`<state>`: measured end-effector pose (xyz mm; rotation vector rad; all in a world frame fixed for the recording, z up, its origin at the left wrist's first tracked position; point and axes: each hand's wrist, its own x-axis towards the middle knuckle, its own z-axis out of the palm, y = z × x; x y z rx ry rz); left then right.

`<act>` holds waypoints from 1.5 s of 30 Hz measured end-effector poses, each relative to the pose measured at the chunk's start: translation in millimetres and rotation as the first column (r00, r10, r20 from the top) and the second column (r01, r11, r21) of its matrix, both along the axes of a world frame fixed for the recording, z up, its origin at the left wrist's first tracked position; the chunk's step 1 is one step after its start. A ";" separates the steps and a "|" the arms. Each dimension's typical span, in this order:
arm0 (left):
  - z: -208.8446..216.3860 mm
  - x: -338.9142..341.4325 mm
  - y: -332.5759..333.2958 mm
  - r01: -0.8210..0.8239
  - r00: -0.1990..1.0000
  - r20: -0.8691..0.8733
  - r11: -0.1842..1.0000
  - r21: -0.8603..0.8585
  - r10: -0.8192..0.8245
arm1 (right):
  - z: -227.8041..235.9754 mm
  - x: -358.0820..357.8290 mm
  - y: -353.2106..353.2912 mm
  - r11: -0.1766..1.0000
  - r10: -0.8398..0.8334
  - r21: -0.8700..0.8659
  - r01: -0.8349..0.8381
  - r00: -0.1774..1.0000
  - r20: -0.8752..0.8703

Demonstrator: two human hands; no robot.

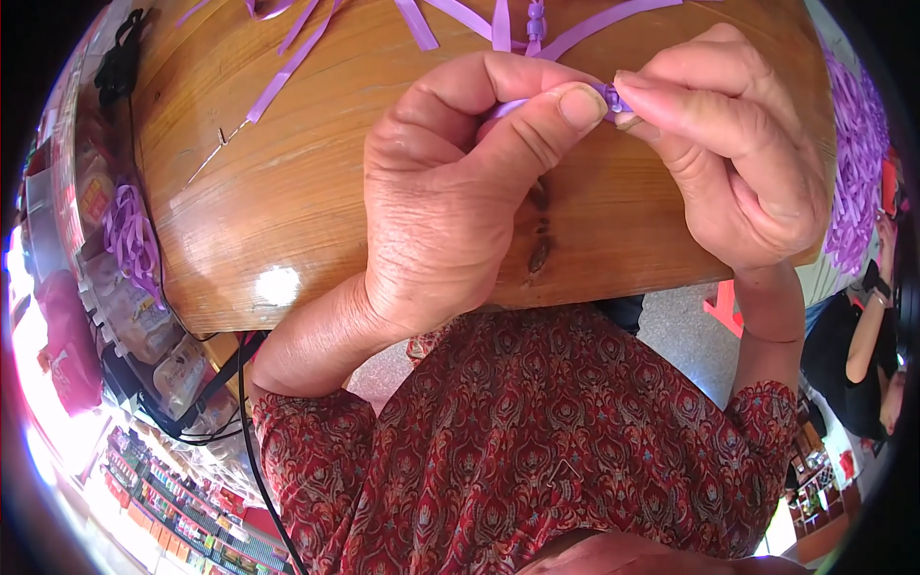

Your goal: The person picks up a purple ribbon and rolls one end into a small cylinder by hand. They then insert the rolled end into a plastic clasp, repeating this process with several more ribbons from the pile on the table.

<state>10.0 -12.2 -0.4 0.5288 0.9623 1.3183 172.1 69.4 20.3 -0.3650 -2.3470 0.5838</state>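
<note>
Both my hands are raised over a glossy wooden table (287, 192). My left hand (450, 192) is closed, thumb and forefinger pinching a small folded piece of purple ribbon (609, 99). My right hand (738, 153) pinches the same ribbon piece from the right, fingertips touching my left thumb. Most of the ribbon piece is hidden between the fingers. Loose purple ribbon strips (498, 19) fan out on the table beyond my hands.
A thin needle or pin (213, 153) lies on the table at left beside a ribbon strip (287, 67). Bundles of purple ribbon sit at the far right (858, 163) and left (129, 235). Another person (858, 355) sits at lower right. Shelves of goods stand at lower left.
</note>
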 end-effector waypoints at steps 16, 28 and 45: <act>-4.8 -3.1 -4.0 0.025 0.979 -0.203 0.985 0.168 0.010 | 21.9 -4.8 -7.2 0.970 -0.162 -0.155 0.190 0.971 0.175; -6.8 -9.5 4.9 0.225 0.631 -0.722 0.824 0.520 0.284 | 5.9 1.4 -22.5 0.792 -0.278 -0.591 0.151 0.952 -0.129; -10.9 -15.8 6.7 0.342 0.547 -0.728 0.683 0.645 0.414 | 11.2 8.3 -4.9 0.971 0.003 -0.238 -0.003 1.000 0.001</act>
